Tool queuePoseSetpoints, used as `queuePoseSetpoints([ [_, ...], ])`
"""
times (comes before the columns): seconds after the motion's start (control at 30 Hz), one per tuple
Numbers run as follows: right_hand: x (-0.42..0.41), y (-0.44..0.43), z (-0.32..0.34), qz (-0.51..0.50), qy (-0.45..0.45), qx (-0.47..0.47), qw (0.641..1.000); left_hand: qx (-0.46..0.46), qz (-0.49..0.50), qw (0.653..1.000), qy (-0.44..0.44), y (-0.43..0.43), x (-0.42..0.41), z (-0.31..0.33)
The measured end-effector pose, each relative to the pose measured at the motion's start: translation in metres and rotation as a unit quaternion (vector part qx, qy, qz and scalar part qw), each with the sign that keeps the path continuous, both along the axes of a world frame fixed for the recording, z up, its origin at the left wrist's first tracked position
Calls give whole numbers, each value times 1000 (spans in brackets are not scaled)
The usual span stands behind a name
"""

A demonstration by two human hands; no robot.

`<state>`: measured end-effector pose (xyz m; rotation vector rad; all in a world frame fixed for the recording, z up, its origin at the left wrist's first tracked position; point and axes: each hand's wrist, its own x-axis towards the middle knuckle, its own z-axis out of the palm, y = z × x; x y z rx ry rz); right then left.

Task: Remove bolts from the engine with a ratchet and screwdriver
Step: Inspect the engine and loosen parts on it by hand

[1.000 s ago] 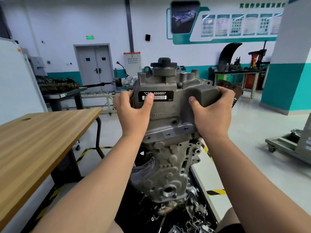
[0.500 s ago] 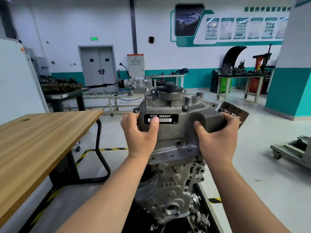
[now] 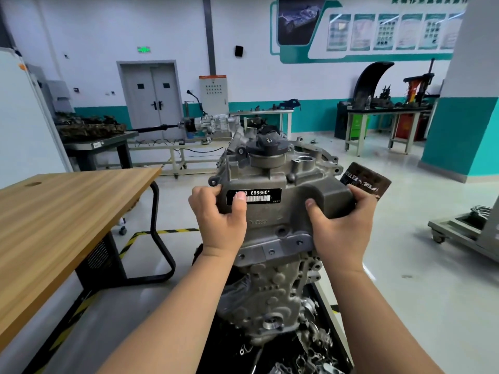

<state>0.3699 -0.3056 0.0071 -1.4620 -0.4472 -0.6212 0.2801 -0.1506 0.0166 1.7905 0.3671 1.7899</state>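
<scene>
The left hand [image 3: 218, 224] and right hand [image 3: 343, 228] each keep a tight grip on the grey top cover [image 3: 278, 211] of the engine [image 3: 270, 298], standing right of the wooden bench [image 3: 67, 211], probably to pull the cover loose.

Head cam, fwd-down, close.

The room is bright, and the light seems to come from above. The shiny floor [image 3: 405, 238] shows pale glare. Straight lines bend near the edges, and far things look a little fuzzy.
</scene>
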Motion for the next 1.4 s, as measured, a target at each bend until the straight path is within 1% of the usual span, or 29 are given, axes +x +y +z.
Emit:
queuePoseSetpoints([
  [0.1,5,4,-3,-13,1,-3,1000,-7,-10,1000,16,1,2,1],
  [0.27,5,6,-2,-24,11,-13,1000,-54,-17,996,70,-6,-3,5],
  [0.33,4,7,0,-22,24,-23,999,-97,-5,991,93,-7,-8,3],
  [0.4,3,7,2,-20,26,-36,999,-179,15,978,111,-7,-15,-15],
  [0.43,3,7,2,-18,25,-42,999,-242,18,962,126,-8,-20,-29],
  [0.47,4,8,3,-14,25,-47,998,-325,8,934,145,-11,-24,-45],
  [0.53,4,10,4,-13,21,-54,998,-503,-46,845,177,-17,-32,-68],
  [0.57,4,12,4,-13,16,-59,998,-561,-71,805,178,-19,-34,-75],
  [0.6,4,14,4,-12,12,-64,998,-595,-90,780,171,-20,-34,-79],
  [0.63,4,17,5,-11,9,-68,998,-611,-107,768,163,-19,-33,-81],
  [0.67,3,18,6,-11,8,-71,997,-615,-127,762,157,-19,-32,-83],
  [0.73,2,18,7,-10,7,-69,998,-602,-172,762,164,-21,-30,-83],
  [0.8,2,17,8,-5,5,-68,998,-568,-211,773,190,-19,-30,-85],
  [0.9,3,15,7,-5,3,-70,997,-485,-174,809,284,-10,-31,-91],
  [0.97,5,16,8,-7,5,-68,998,-460,-163,816,310,-5,-30,-96],
  [1.03,8,14,7,4,-4,-66,998,-460,-171,820,294,-4,-27,-99],
  [1.13,12,2,0,79,-28,-70,994,-461,-170,832,259,-3,-22,-104],
  [1.2,14,-5,-9,108,-37,-81,990,-463,-153,837,249,-2,-22,-104],
  [1.3,15,-8,-15,91,-39,-68,993,-457,-150,846,230,-1,-17,-103],
  [1.4,17,-9,-11,86,6,-67,994,-432,-161,861,214,-7,-13,-102],
])
